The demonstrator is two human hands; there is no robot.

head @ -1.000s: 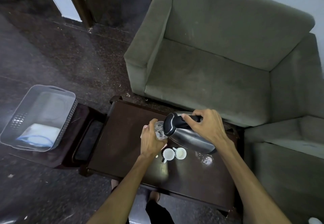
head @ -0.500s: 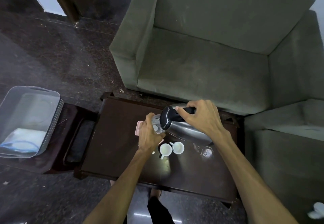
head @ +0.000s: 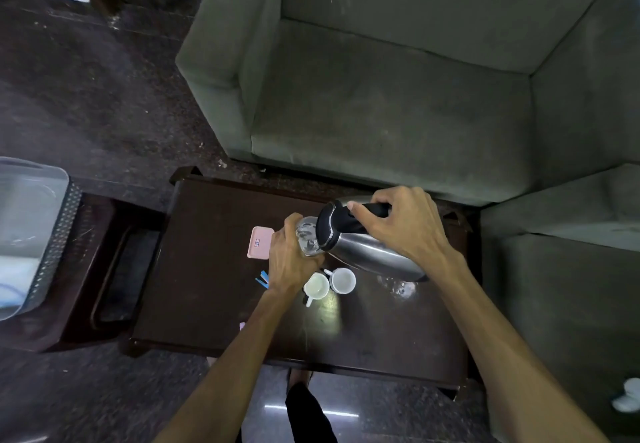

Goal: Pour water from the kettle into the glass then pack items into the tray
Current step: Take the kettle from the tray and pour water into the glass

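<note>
- Kettle (head: 367, 252) in steel with a black top, tipped over steeply toward our left above a dark wooden table (head: 207, 290), its spout end meeting the mouth of a clear glass (head: 306, 240).
- Nearest to us, our two bare forearms reach forward over the table's near edge.
- Two small white cups (head: 329, 283) stand side by side on the table just below the hands; a second clear glass (head: 398, 286) sits to their right, under the kettle's body.
- Our left hand (head: 289, 262) is wrapped around the first glass, holding it beside the kettle's spout.
- Our right hand (head: 405, 224) is clamped on the kettle's black handle, thumb laid along the top.
- A pink flat case (head: 259, 243) lies on the table just left of the left hand, with a small blue item (head: 263, 279) near it; we cannot tell what that is.
- Off to the left, a pale plastic tray (head: 34, 234) with perforated sides rests on a lower dark stand, well apart from the kettle.
- Beyond the table, a grey-green armchair (head: 398, 96) fills the background.
</note>
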